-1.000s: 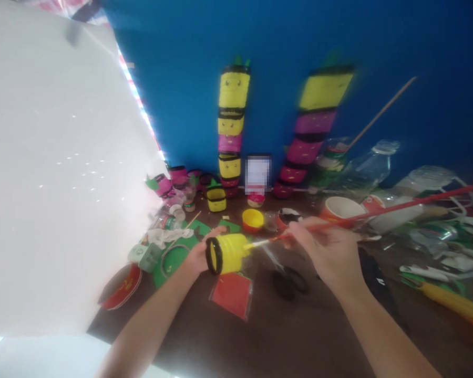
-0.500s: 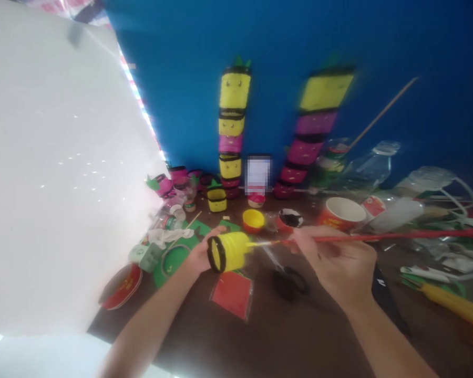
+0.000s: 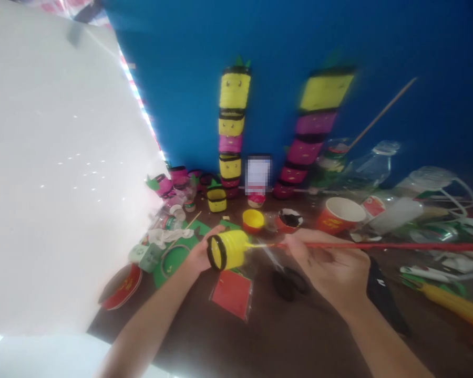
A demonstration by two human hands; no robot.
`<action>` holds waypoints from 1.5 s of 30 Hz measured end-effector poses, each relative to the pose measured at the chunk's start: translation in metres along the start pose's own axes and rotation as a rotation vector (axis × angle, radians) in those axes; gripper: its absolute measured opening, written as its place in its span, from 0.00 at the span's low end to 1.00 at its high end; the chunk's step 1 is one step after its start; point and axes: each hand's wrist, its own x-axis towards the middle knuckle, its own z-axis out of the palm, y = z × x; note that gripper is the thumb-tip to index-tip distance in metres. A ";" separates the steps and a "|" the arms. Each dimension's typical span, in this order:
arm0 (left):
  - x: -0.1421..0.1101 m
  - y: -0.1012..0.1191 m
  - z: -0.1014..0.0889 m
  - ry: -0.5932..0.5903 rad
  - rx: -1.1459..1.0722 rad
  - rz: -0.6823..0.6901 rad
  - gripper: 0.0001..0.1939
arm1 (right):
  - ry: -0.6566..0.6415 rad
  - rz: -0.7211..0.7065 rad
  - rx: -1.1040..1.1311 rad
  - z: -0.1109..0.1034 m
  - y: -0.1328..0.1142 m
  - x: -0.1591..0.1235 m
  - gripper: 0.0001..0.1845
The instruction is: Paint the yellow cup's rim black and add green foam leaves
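My left hand (image 3: 200, 254) is closed around a yellow-painted bottle piece (image 3: 233, 250), tipped on its side with its black-rimmed mouth toward the lower left. Between the fingers of my right hand (image 3: 331, 265) is a long red-handled paintbrush (image 3: 398, 245). Its yellow-coated tip touches the right end of the bottle piece. Just beyond stand a cup of yellow paint (image 3: 253, 219) and a cup with dark paint (image 3: 289, 219). Below my hands lie black-handled scissors (image 3: 287, 283) and a red square packet (image 3: 232, 295).
Two stacks of yellow and magenta pots (image 3: 230, 126) stand against the blue wall. A red paper cup (image 3: 342, 212) and clear plastic bottles (image 3: 372, 165) crowd the right. Green sheets, a green tape roll (image 3: 177, 262) and a red bowl (image 3: 123, 287) lie left.
My right hand and the brush have shifted slightly left and down, and the brush handle lies more level. The bottle piece in my left hand has barely moved.
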 end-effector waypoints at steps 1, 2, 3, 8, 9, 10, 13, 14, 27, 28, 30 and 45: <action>0.000 0.000 0.000 0.002 -0.001 0.002 0.40 | 0.002 -0.013 -0.001 0.000 0.000 0.000 0.09; 0.000 0.000 0.000 0.001 -0.003 0.005 0.40 | 0.008 -0.018 -0.004 0.000 0.000 -0.001 0.09; 0.000 0.000 0.001 -0.002 -0.004 0.006 0.40 | 0.017 -0.017 -0.009 0.000 0.000 -0.002 0.09; 0.000 0.002 0.004 0.019 0.011 0.014 0.40 | 0.017 0.021 -0.029 0.002 0.000 -0.006 0.10; 0.000 0.002 0.004 0.021 0.010 0.015 0.40 | 0.020 0.011 -0.021 0.002 0.001 -0.005 0.10; 0.001 0.002 0.005 0.017 0.008 0.014 0.40 | 0.028 -0.002 -0.010 0.002 0.001 -0.005 0.09; 0.001 0.001 0.003 -0.009 0.003 0.011 0.38 | 0.029 -0.034 0.008 0.001 0.000 -0.002 0.09; 0.001 0.001 0.002 -0.022 -0.001 0.012 0.36 | 0.012 -0.036 0.008 0.000 0.000 -0.001 0.09; 0.003 0.003 0.007 -0.004 -0.051 -0.012 0.39 | 0.077 0.516 0.327 0.002 0.033 0.016 0.10; 0.003 0.003 0.006 -0.002 -0.056 -0.012 0.38 | 0.025 0.526 0.329 0.004 0.036 0.016 0.10; 0.003 0.003 0.004 0.004 -0.076 -0.006 0.35 | -0.051 0.513 0.323 0.009 0.042 0.014 0.10; 0.011 0.004 0.010 -0.003 -0.236 0.070 0.22 | -0.241 0.330 -0.208 0.038 0.079 -0.013 0.13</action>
